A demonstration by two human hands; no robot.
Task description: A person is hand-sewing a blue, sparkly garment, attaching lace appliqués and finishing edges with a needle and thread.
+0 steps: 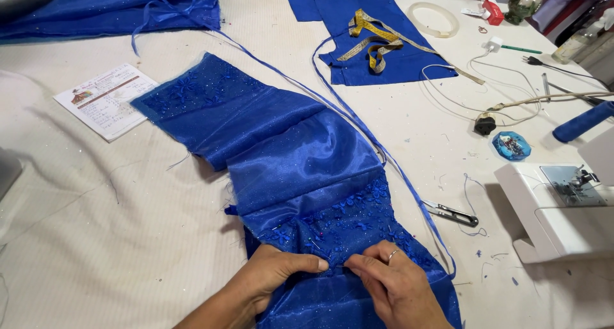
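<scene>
A long piece of shiny blue satin fabric (294, 156) with beaded lace patches lies across the white table, running from upper left down to the bottom edge. My left hand (275, 274) and my right hand (393, 281) meet at the near end, both pinching a fold of the beaded lace between thumb and fingers. A ring sits on a finger of my right hand. Pins stick out of the lace just above my fingers. A thin blue ribbon (358, 121) trails along the fabric's right side.
Thread snips (453, 212) lie just right of the fabric. A white sewing machine (563, 207) stands at the right edge. Farther back are a blue cloth piece (339, 22) with a yellow tape measure (374, 38), cables, a paper sheet (105, 99) and more blue fabric (109, 6).
</scene>
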